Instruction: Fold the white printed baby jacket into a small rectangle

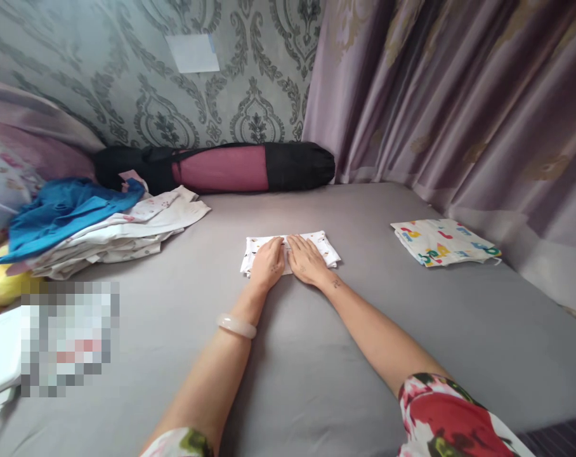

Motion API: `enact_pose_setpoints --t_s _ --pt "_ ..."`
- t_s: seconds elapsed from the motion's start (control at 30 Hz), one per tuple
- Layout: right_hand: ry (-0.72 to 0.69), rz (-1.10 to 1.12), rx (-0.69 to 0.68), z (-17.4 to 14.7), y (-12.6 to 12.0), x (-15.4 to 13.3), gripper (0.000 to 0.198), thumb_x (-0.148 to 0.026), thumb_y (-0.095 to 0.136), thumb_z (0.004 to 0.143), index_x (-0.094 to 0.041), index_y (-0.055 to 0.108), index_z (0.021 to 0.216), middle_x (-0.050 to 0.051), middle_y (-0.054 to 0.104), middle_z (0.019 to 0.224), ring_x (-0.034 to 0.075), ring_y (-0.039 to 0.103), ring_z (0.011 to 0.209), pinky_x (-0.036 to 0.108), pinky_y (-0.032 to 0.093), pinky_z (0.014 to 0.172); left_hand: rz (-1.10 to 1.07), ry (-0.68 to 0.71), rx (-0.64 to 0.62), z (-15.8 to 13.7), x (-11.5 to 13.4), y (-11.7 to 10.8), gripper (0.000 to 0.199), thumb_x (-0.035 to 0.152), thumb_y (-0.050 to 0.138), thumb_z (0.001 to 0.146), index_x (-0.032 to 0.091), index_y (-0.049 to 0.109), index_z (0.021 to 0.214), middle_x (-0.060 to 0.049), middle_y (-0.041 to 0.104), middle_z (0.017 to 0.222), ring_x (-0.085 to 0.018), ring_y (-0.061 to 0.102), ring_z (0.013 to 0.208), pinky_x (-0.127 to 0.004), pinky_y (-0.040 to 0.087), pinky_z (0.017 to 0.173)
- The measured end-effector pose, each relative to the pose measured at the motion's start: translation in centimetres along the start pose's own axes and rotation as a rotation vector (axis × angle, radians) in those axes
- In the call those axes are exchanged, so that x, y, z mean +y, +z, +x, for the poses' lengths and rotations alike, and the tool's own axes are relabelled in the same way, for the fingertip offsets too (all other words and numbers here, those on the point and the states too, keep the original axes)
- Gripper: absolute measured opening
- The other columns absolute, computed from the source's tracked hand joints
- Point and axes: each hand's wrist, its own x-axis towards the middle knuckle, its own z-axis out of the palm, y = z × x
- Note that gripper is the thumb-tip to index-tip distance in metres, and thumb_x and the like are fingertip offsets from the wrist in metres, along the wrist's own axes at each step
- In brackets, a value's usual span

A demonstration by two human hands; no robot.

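A white cloth with small dark and orange prints (322, 244), folded into a flat rectangle, lies on the grey sheet in front of me. My left hand (269, 260) rests on its left half with the fingers stretched forward. On the right half lies my right hand (307, 259), palm down and fingers extended. Both hands press on the cloth side by side, fingertips almost meeting; neither grips it. The middle of the cloth is partly hidden under them. To the right sits another folded cloth (443, 241), white with colourful letter-like prints.
A pile of white printed cloths (140, 222) with a blue garment (73, 206) on top lies at the left. Along the wall stretches a black and maroon rolled bag (221, 168). A white device (5, 343) with a cable is at the near left. Purple curtains (387, 95) hang at the right.
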Motion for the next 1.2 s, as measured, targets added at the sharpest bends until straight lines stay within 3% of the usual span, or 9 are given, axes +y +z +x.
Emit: enact_pose_setpoints --t_s 0.1,0.2,0.33,0.5,0.83,1.07,1.2 --pt "0.009 0.001 -0.024 0.1 -0.2 0.1 0.054 -0.028 0.027 0.100 -0.009 0.037 0.149 0.010 0.038 0.155 0.021 0.028 0.144 0.037 0.014 0.120 -0.125 -0.108 0.204 0.2 -1.0 -0.6 0.034 0.024 0.032 0.098 0.018 0.060 0.115 -0.011 0.070 0.112 -0.020 0.065 0.106 -0.034 0.049 0.097" --pt "0.029 0.021 -0.062 0.6 -0.8 -0.3 0.052 -0.029 0.027 0.100 -0.010 0.038 0.147 0.012 0.040 0.153 0.022 0.031 0.143 0.041 0.017 0.119 -0.162 -0.204 0.400 0.3 -2.1 -1.3 0.033 0.028 0.032 0.099 0.019 0.062 0.108 -0.009 0.070 0.108 -0.018 0.065 0.104 -0.033 0.050 0.095" --pt "0.073 0.037 -0.042 1.6 -1.5 -2.2 0.051 -0.033 0.024 0.101 -0.012 0.040 0.146 0.014 0.042 0.151 0.025 0.033 0.141 0.049 0.020 0.116 -0.207 -0.343 0.544 0.5 -3.2 -1.7 0.032 0.030 0.031 0.099 0.020 0.061 0.104 -0.009 0.071 0.105 -0.017 0.066 0.101 -0.030 0.052 0.090" --pt "0.114 -0.001 -0.024 2.2 -0.8 -4.3 0.053 -0.040 0.026 0.102 -0.015 0.041 0.146 0.016 0.036 0.154 0.030 0.028 0.143 0.056 0.020 0.114 -0.259 -0.394 0.571 0.5 -3.7 -1.8 0.030 0.029 0.032 0.097 0.019 0.060 0.103 -0.010 0.070 0.104 -0.017 0.066 0.100 -0.030 0.052 0.089" --pt "0.122 -0.065 0.005 1.8 0.7 -4.3 0.052 -0.036 0.031 0.100 -0.015 0.041 0.147 0.016 0.037 0.154 0.030 0.027 0.143 0.056 0.015 0.116 -0.381 -0.512 0.599 0.6 -3.7 -2.4 0.028 0.028 0.032 0.096 0.019 0.058 0.102 -0.010 0.071 0.104 -0.018 0.067 0.100 -0.030 0.052 0.089" --pt "0.137 -0.044 -0.026 2.3 0.2 -4.7 0.052 -0.034 0.033 0.099 -0.011 0.043 0.145 0.018 0.037 0.153 0.032 0.029 0.142 0.058 0.015 0.115 -0.575 -0.578 0.760 0.9 -4.5 -2.1 0.021 0.026 0.039 0.093 0.019 0.059 0.092 -0.005 0.070 0.090 -0.015 0.068 0.090 -0.028 0.051 0.085" --pt "0.093 -0.042 -0.017 2.9 0.2 -5.9 0.053 -0.029 0.031 0.098 -0.005 0.042 0.144 0.018 0.034 0.155 0.029 0.023 0.146 0.055 0.008 0.118 -0.672 -0.607 0.800 1.1 -5.0 -1.7 0.019 0.025 0.041 0.093 0.018 0.059 0.090 -0.004 0.068 0.085 -0.014 0.067 0.085 -0.028 0.050 0.082"
